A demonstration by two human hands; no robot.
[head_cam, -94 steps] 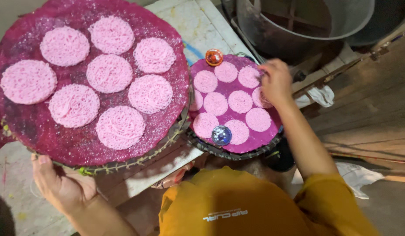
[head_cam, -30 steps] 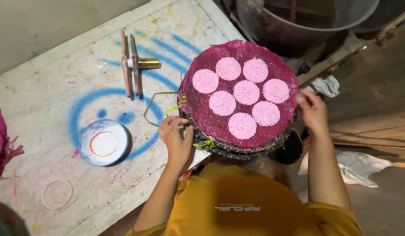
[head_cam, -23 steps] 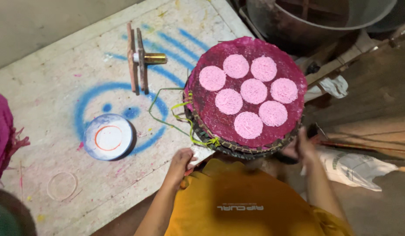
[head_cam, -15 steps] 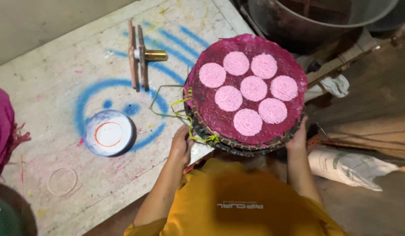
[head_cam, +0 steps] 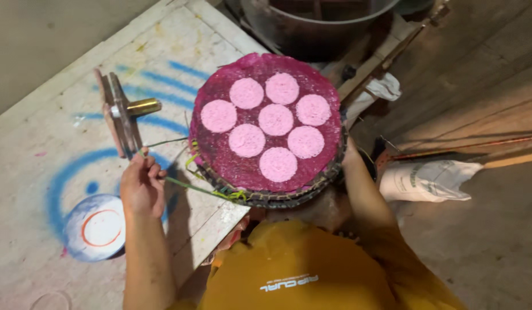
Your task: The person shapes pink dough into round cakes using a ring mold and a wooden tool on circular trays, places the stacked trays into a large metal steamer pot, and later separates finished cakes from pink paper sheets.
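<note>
A round woven tray (head_cam: pixel 220 166), stained magenta, carries several pale pink flat discs (head_cam: pixel 276 119). It overhangs the right edge of a whitish table (head_cam: pixel 42 126) marked with blue paint. My right hand (head_cam: pixel 351 156) grips the tray's right rim and is mostly hidden beneath it. My left hand (head_cam: pixel 142 185) rests on the table to the left of the tray, fingers pinched on a thin green string (head_cam: pixel 188 186) that runs to the tray's rim. My yellow shirt (head_cam: pixel 312 270) fills the bottom.
A wooden tool with a brass cylinder (head_cam: pixel 123 112) lies on the table beyond my left hand. A white round lid with an orange ring (head_cam: pixel 98 227) sits near-left. A large metal pot (head_cam: pixel 317 26) stands behind the tray. A white sack (head_cam: pixel 428 181) and a cloth (head_cam: pixel 382 89) lie at right.
A larger tray of discs seen earliest is gone from view. My left hand left the tray's near rim, moved left onto the table and pinched the green string. My right hand stays at the rim.
</note>
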